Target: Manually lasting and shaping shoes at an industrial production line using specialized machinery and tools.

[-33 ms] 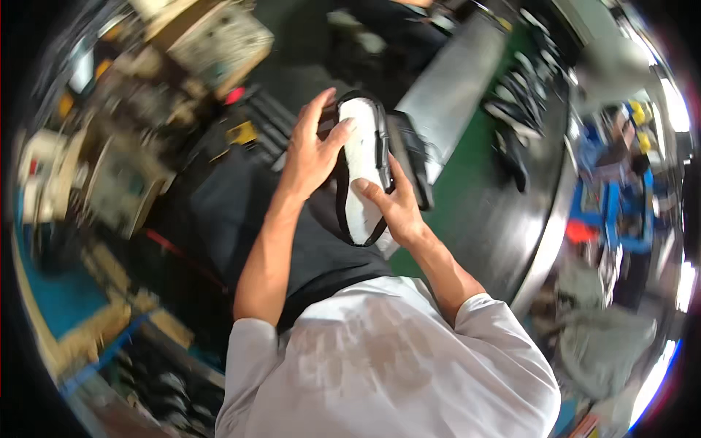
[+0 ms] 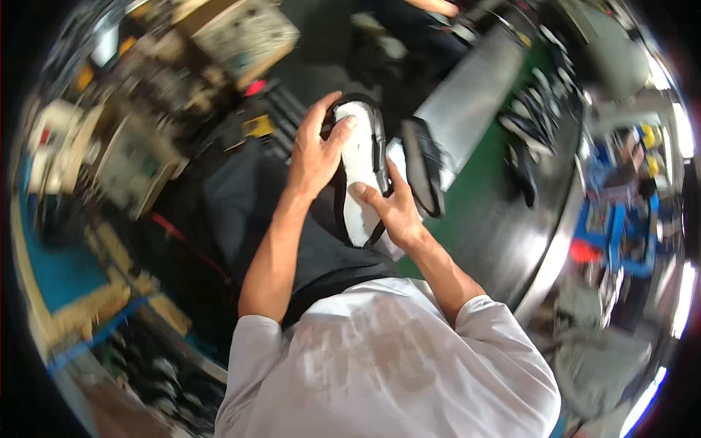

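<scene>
Held in front of my lap is a black shoe upper (image 2: 355, 169) with its white underside facing up. My left hand (image 2: 315, 155) grips its far left side, the thumb lying on the white surface and the fingers around the edge. Around the near right side is my right hand (image 2: 394, 208), its thumb pressed on the white underside and its fingers partly hidden. Just right of it, apart from my hands, a second black shoe (image 2: 423, 168) sits by the end of a grey metal plate (image 2: 467, 91).
Several black shoes (image 2: 527, 120) rest on the green and metal surface to the right. Machinery with a beige box (image 2: 135, 168) stands at left. Beyond my hands, part of another person's arm (image 2: 432, 6) shows. A blue rack (image 2: 617, 226) is at far right.
The surroundings have shifted slightly right in the picture. The second shoe now shows more clearly beside the held one. Both hands keep their grip on the shoe upper.
</scene>
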### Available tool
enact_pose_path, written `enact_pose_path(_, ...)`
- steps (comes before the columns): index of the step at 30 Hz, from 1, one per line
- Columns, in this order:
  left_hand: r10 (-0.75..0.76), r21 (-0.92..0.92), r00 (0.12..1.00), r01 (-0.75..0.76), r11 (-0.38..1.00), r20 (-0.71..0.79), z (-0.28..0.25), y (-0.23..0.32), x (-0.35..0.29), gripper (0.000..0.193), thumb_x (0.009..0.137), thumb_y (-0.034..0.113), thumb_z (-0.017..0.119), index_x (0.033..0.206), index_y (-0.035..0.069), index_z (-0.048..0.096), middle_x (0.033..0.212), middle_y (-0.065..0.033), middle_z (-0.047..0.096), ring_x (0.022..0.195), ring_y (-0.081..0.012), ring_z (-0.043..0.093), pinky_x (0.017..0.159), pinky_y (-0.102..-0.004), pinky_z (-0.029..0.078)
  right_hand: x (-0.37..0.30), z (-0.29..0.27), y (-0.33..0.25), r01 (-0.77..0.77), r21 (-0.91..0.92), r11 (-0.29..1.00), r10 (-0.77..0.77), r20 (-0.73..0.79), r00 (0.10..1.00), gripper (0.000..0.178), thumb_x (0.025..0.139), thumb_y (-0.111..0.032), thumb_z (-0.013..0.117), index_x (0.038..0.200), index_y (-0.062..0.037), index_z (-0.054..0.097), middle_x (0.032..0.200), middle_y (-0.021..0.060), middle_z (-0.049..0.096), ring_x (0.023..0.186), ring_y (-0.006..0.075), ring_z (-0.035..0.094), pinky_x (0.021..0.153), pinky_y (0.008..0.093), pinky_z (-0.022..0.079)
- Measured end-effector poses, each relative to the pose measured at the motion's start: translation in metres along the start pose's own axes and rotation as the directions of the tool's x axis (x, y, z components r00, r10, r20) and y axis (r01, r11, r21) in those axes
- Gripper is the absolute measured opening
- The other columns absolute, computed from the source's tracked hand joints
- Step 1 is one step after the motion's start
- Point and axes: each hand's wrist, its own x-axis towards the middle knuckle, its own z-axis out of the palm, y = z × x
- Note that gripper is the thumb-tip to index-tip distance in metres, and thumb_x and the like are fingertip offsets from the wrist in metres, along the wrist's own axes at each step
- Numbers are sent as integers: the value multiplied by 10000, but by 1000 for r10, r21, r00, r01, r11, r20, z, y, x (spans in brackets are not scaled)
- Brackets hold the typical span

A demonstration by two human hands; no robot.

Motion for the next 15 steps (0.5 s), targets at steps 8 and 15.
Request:
enact_pose_path(8,209,399,842,8,917,-497,-113,-11,-121,406,1158,210,532,1420,-80,640,1369,-265,703,1235,-418,699,1053,-446,555,22,98,-1,346,-237,908,-188,508,841,913,953,-319,856,1624,86,388,1476,276,607,1352,358,622,1152,442,483)
enact_pose_path(15,236,456,828,27,889,-509,-122,2,-133,357,1131,160,572,1395,-64,659,1325,-254,709,1195,-408,715,1033,-440,561,49,130,-54,793,-235,562,-621,515,592,473,1036,-198,743,1360,129,633,1209,330,719,1069,484,734,945,472,600)
